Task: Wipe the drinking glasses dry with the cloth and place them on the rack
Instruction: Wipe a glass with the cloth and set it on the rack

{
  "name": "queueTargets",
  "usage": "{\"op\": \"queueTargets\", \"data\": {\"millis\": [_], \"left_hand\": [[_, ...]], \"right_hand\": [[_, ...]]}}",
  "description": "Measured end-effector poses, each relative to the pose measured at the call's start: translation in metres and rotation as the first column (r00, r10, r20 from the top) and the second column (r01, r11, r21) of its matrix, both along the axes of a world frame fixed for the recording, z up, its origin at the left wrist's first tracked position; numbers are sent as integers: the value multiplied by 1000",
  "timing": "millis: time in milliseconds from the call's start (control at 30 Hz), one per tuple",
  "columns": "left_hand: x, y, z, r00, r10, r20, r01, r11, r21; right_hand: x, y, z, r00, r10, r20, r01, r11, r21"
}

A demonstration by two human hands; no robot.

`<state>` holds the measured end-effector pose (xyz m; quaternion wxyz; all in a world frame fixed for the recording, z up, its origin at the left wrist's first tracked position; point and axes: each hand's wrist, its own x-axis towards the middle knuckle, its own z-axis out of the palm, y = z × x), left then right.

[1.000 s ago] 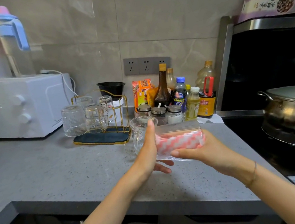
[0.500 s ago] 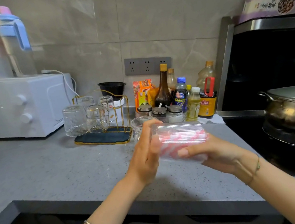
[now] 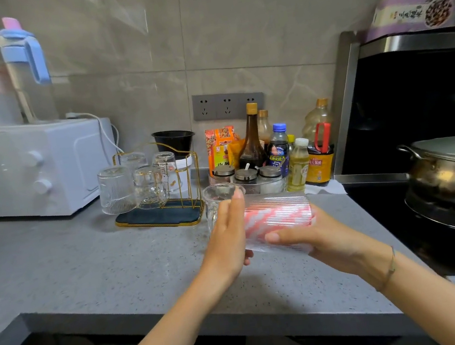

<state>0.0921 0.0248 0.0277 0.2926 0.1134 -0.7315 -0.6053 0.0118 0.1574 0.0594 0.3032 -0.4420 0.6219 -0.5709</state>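
**Ribbed glass held sideways over the desk, cloth inside**

We see the right hand holding a ribbed clear drinking glass on its side, just above the grey speckled desk. Its fingers wrap the glass from below and behind, and the thumb lies along the near wall, so the grip is closed round the glass. A red-and-white striped cloth fills the inside and shows through the ribs.

The left hand stands edge-up at the left end of the glass. Its fingers are straight and together, flat against that end, and they grasp nothing. We cannot tell whether the palm touches the cloth or only the rim.

Just behind the left hand, a clear glass cup stands upright on the desk. To its left sits the gold wire rack on a dark blue base, near the held glass but apart from it. Several upturned glasses stand on and beside the rack.
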Motion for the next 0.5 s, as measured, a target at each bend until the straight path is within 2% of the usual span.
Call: {"op": "queueTargets", "data": {"millis": [133, 233, 300, 400, 500], "left_hand": [[-1, -4, -12, 983, 31, -181, -66, 980, -189], [3, -7, -13, 955, -5, -296, -112, 920, -375], [4, -7, -12, 934, -32, -357, -145, 877, -458], [4, -6, -12, 921, -86, -379, -98, 893, -440], [1, -6, -13, 962, -112, -250, 23, 942, -334]], "right_hand": [[9, 7, 5, 966, 82, 244, -65, 995, -78], [11, 12, 12, 950, 105, 295, -82, 993, -90], [11, 13, 16, 959, 88, 269, -67, 994, -84], [10, 12, 17, 980, 44, 194, -27, 995, -91], [5, 11, 17, 993, -2, 116, 10, 997, -74]]}}
